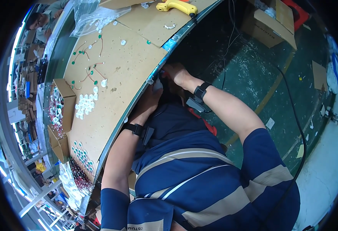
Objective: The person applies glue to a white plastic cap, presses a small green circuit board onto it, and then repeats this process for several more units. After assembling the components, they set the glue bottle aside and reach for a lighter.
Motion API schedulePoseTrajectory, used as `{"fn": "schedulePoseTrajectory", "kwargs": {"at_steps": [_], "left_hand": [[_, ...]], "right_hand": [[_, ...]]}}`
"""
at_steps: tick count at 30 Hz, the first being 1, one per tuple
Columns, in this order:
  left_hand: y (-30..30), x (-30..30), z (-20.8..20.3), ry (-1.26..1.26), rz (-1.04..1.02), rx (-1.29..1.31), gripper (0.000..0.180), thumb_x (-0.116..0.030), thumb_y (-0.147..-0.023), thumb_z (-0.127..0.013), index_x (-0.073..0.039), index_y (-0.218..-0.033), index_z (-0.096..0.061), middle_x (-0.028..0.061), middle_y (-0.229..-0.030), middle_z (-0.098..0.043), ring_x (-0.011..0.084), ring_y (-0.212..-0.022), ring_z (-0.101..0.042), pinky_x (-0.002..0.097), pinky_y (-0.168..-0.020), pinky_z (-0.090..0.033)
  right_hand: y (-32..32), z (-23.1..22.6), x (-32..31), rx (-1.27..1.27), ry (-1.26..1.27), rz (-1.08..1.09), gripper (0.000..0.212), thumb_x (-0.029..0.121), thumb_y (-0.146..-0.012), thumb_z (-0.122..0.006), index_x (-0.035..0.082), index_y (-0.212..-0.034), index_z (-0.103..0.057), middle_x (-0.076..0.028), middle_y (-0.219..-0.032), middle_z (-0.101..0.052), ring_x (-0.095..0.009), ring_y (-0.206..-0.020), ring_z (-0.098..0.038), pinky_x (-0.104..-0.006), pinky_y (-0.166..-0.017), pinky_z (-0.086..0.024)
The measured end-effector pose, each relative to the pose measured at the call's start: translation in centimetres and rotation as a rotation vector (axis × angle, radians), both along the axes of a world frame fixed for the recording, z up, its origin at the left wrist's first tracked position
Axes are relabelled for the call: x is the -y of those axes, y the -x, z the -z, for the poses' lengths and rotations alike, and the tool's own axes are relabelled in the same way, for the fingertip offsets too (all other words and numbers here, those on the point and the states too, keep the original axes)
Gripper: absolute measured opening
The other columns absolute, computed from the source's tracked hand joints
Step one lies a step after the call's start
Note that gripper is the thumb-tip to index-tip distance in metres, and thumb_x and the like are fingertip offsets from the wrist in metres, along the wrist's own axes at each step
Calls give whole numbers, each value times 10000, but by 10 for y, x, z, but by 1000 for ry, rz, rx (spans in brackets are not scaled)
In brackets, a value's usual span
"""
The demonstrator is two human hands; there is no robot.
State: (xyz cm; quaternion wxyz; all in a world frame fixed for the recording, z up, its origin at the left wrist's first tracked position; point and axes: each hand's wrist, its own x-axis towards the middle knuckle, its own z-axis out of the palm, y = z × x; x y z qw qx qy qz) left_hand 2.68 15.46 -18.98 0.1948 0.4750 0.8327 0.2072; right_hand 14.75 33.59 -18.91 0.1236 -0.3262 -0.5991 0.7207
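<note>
My left hand (pixel 150 101) is just under the near edge of the tabletop (pixel 111 69). Its fingers are curled, and a small whitish piece (pixel 158 84) shows at them. Close by on the right, my right hand (pixel 177 75) has its fingers bent together beside the table edge. Something small and red shows at those fingertips, too hidden to name. Black straps with small dark boxes sit on both wrists. On the tabletop lie several white round discs (pixel 85 106) in a cluster, and several small green discs with thin red and black wires (pixel 90 72).
A yellow-handled tool (pixel 178 5) and a clear plastic bag (pixel 94 17) lie at the table's far end. An open cardboard box (pixel 64 106) of wired parts stands along the left side. A cardboard box (pixel 267 29) and a black cable (pixel 288 86) are over the green floor.
</note>
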Motion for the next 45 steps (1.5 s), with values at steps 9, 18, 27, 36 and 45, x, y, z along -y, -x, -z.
{"fn": "schedulePoseTrajectory", "kwargs": {"at_steps": [9, 18, 27, 36, 45], "left_hand": [[-2, -4, -3, 24, -13, 2, 446, -238, -1000, -744, 6, -1360, -641, 242, -1221, -737, 380, -1161, -728, 462, -1008, -557], [-2, -4, -6, 4, -4, -8, 460, -249, -1001, -745, -6, -1375, -636, 247, -1228, -736, 391, -1162, -726, 469, -1009, -559], [-1, -3, -7, 22, -4, -14, 463, -246, -995, -747, -6, -1376, -643, 248, -1224, -746, 392, -1150, -737, 471, -1003, -565], [-8, -5, -14, 42, -55, 66, 472, -247, -1008, -741, -10, -1403, -639, 251, -1251, -745, 395, -1189, -733, 466, -1033, -561], [-8, -7, -17, 44, -49, 84, 477, -253, -1021, -732, -16, -1422, -632, 257, -1288, -741, 401, -1222, -726, 474, -1051, -558]], "right_hand": [[2, 7, -5, 101, -55, -74, 696, 638, -990, -592, -25, -909, -786, -148, -801, -707, -234, -735, -670, -396, -703, -524], [4, 7, 0, 38, 60, -11, 662, 616, -989, -609, -15, -897, -789, -129, -776, -698, -230, -720, -653, -391, -683, -508], [10, 18, 2, -35, 97, 11, 595, 569, -1032, -604, 13, -961, -805, -115, -860, -758, -207, -792, -666, -365, -736, -509], [9, 16, -1, -2, 65, -10, 558, 534, -1061, -597, 22, -986, -808, -115, -883, -768, -205, -819, -676, -372, -754, -518], [3, 1, -3, -32, -9, -33, 560, 516, -1059, -587, 10, -974, -812, -149, -870, -758, -236, -827, -695, -386, -772, -530]]}}
